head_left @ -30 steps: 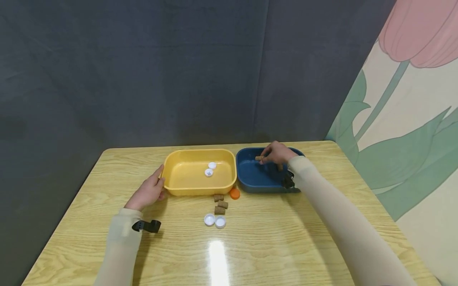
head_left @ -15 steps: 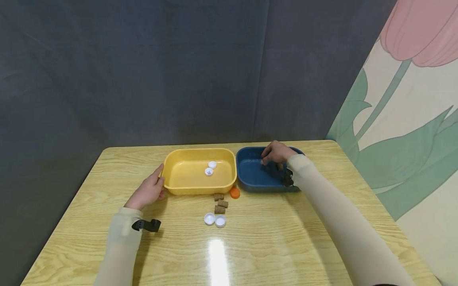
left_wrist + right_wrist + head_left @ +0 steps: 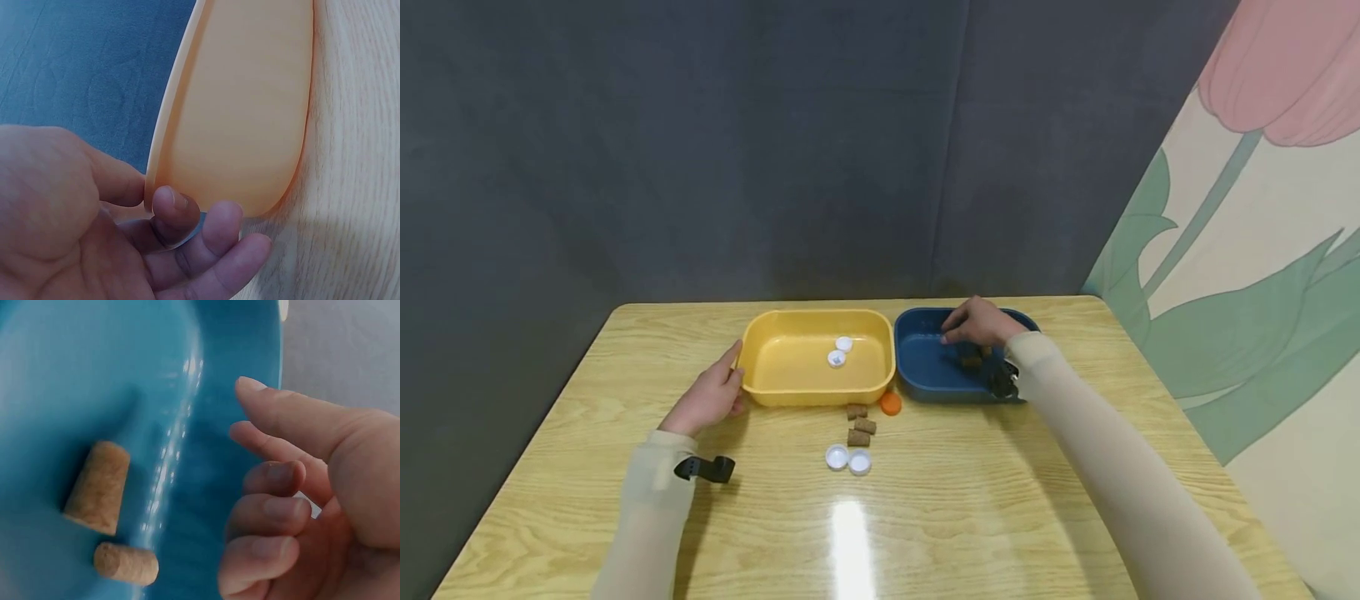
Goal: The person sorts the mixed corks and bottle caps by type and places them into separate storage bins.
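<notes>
In the head view, my right hand is over the blue tray, its fingers loosely bent and holding nothing. Below those fingers, the right wrist view shows a tapered cork and a smaller cork lying on the tray floor. My left hand grips the left end of the yellow tray. Seen from the left wrist, the thumb is at the rim and the fingers are bent against the end wall. Two white bottle caps lie inside the yellow tray.
Three corks lie on the wooden table in front of the yellow tray. Beside them are an orange bottle cap and two white bottle caps. A dark curtain hangs behind the table; a painted wall stands at right.
A second ago my right hand pinched a cork over the blue tray; it has let go, and that cork lies in the tray. My left hand has stayed on the yellow tray.
</notes>
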Action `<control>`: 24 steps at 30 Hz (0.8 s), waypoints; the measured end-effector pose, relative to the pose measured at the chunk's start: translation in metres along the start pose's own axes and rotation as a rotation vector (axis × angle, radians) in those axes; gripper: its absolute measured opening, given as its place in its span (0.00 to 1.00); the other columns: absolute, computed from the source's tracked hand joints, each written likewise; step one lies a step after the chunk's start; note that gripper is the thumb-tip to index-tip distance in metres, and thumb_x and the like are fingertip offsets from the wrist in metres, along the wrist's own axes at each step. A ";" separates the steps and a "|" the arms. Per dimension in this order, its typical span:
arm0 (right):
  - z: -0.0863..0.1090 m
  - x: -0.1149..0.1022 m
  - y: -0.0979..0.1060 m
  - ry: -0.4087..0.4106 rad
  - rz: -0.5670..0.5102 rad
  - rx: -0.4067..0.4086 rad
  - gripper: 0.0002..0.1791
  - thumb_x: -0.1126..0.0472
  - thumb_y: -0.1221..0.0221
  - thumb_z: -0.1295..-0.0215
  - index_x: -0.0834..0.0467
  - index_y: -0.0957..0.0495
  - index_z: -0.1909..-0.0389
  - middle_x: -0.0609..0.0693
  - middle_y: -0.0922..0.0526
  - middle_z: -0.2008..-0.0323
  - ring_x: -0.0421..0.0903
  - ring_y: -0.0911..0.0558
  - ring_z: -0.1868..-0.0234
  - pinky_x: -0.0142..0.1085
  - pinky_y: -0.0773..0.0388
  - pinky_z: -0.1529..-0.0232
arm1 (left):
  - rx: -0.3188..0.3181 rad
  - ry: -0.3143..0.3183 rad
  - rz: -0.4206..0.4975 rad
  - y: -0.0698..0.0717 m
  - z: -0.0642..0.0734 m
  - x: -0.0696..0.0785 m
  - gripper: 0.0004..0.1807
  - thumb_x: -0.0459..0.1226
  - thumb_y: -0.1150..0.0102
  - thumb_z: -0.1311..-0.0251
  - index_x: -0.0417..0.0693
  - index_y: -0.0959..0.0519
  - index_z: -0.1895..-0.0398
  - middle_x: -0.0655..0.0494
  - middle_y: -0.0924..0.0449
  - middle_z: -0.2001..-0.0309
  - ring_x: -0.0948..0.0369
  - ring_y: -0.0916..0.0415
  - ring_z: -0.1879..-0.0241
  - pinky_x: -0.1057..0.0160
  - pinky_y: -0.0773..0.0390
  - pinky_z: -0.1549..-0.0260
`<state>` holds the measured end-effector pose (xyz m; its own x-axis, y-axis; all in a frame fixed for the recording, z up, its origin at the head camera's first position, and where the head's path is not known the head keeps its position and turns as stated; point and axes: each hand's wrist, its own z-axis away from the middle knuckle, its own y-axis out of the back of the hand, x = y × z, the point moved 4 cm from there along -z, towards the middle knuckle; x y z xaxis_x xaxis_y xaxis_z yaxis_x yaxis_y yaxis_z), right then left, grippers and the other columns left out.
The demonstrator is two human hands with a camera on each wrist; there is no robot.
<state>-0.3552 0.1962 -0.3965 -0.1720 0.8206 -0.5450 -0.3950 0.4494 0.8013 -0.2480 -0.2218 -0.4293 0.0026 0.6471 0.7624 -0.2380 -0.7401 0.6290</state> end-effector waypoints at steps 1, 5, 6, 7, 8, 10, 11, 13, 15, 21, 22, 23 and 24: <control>0.002 -0.002 -0.001 0.010 -0.017 0.003 0.19 0.57 0.33 0.35 0.61 0.16 0.46 0.61 0.20 0.41 0.57 0.21 0.43 0.52 0.24 0.44 | 0.006 0.001 -0.001 0.000 0.000 0.000 0.32 0.35 0.69 0.20 0.40 0.63 0.19 0.45 0.30 0.73 0.53 0.25 0.73 0.56 0.21 0.68; 0.014 -0.012 -0.005 0.055 -0.071 0.011 0.17 0.56 0.33 0.34 0.59 0.14 0.48 0.58 0.19 0.43 0.54 0.20 0.46 0.50 0.22 0.47 | 0.004 -0.001 0.002 0.000 -0.001 0.000 0.32 0.36 0.69 0.20 0.40 0.63 0.19 0.46 0.30 0.74 0.53 0.24 0.73 0.55 0.21 0.68; 0.016 -0.015 -0.006 0.069 -0.086 0.013 0.16 0.56 0.33 0.35 0.58 0.14 0.48 0.57 0.18 0.44 0.53 0.20 0.47 0.49 0.22 0.47 | 0.001 -0.004 0.003 0.000 -0.001 0.000 0.32 0.36 0.69 0.20 0.39 0.63 0.19 0.47 0.30 0.74 0.53 0.25 0.73 0.55 0.21 0.68; 0.019 -0.018 -0.007 0.086 -0.090 0.015 0.16 0.56 0.33 0.34 0.58 0.14 0.48 0.56 0.18 0.45 0.52 0.19 0.48 0.48 0.22 0.46 | 0.000 -0.002 0.008 0.000 -0.001 0.000 0.32 0.36 0.69 0.20 0.40 0.63 0.19 0.47 0.30 0.74 0.53 0.25 0.73 0.55 0.21 0.68; 0.022 -0.022 -0.008 0.106 -0.092 0.018 0.16 0.55 0.33 0.34 0.57 0.14 0.49 0.55 0.17 0.46 0.51 0.19 0.48 0.47 0.21 0.46 | -0.005 -0.002 0.011 -0.001 -0.001 0.000 0.32 0.36 0.69 0.20 0.40 0.64 0.19 0.48 0.31 0.74 0.53 0.25 0.73 0.55 0.21 0.67; 0.028 -0.030 -0.010 0.144 -0.108 0.023 0.16 0.55 0.33 0.35 0.57 0.14 0.49 0.53 0.16 0.48 0.49 0.18 0.52 0.45 0.20 0.50 | -0.010 -0.002 0.015 -0.001 0.000 0.000 0.32 0.36 0.69 0.19 0.40 0.64 0.19 0.48 0.31 0.74 0.54 0.25 0.73 0.55 0.21 0.67; 0.031 -0.034 -0.011 0.163 -0.114 0.024 0.16 0.54 0.33 0.35 0.57 0.14 0.49 0.53 0.15 0.50 0.48 0.18 0.56 0.43 0.20 0.53 | -0.011 -0.001 0.017 -0.001 0.000 0.000 0.32 0.36 0.69 0.19 0.40 0.64 0.19 0.47 0.31 0.74 0.54 0.26 0.73 0.55 0.21 0.67; 0.037 -0.044 -0.013 0.201 -0.111 0.029 0.17 0.53 0.33 0.35 0.56 0.14 0.49 0.51 0.15 0.55 0.46 0.20 0.64 0.40 0.22 0.61 | -0.012 0.004 0.019 0.000 0.000 0.000 0.32 0.36 0.69 0.19 0.41 0.64 0.19 0.47 0.30 0.74 0.54 0.26 0.73 0.55 0.22 0.67; 0.043 -0.052 -0.016 0.235 -0.112 0.029 0.17 0.52 0.33 0.35 0.56 0.13 0.50 0.50 0.15 0.60 0.45 0.25 0.72 0.37 0.28 0.69 | -0.012 0.000 0.017 0.000 0.001 0.001 0.32 0.36 0.69 0.19 0.40 0.64 0.19 0.47 0.30 0.74 0.55 0.26 0.74 0.55 0.22 0.68; 0.062 -0.074 -0.030 0.287 -0.142 -0.013 0.17 0.50 0.33 0.34 0.54 0.13 0.50 0.52 0.23 0.79 0.42 0.37 0.84 0.33 0.38 0.80 | -0.007 -0.013 0.021 0.000 0.002 0.003 0.32 0.35 0.69 0.20 0.39 0.64 0.19 0.46 0.31 0.75 0.54 0.26 0.75 0.55 0.22 0.70; 0.065 -0.076 -0.034 0.297 -0.144 -0.017 0.17 0.50 0.33 0.35 0.55 0.13 0.50 0.51 0.24 0.81 0.41 0.37 0.85 0.32 0.38 0.80 | -0.007 -0.016 0.019 0.000 0.001 0.003 0.32 0.35 0.69 0.20 0.39 0.64 0.20 0.46 0.31 0.75 0.54 0.26 0.75 0.55 0.23 0.70; 0.067 -0.078 -0.037 0.308 -0.147 -0.021 0.17 0.50 0.33 0.35 0.55 0.13 0.50 0.49 0.25 0.81 0.41 0.37 0.84 0.32 0.39 0.80 | -0.006 -0.015 0.019 0.000 0.001 0.002 0.32 0.35 0.69 0.20 0.39 0.64 0.20 0.46 0.31 0.75 0.54 0.26 0.75 0.55 0.22 0.70; 0.069 -0.080 -0.041 0.319 -0.145 -0.022 0.17 0.51 0.32 0.36 0.55 0.13 0.50 0.48 0.27 0.82 0.41 0.36 0.83 0.32 0.39 0.78 | -0.005 -0.016 0.017 0.000 0.001 0.002 0.32 0.35 0.69 0.20 0.39 0.64 0.20 0.46 0.31 0.75 0.54 0.26 0.75 0.55 0.22 0.70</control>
<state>-0.2629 0.1362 -0.3687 -0.3843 0.5958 -0.7052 -0.4544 0.5429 0.7063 -0.2474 -0.2206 -0.4276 0.0141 0.6316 0.7751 -0.2434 -0.7497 0.6154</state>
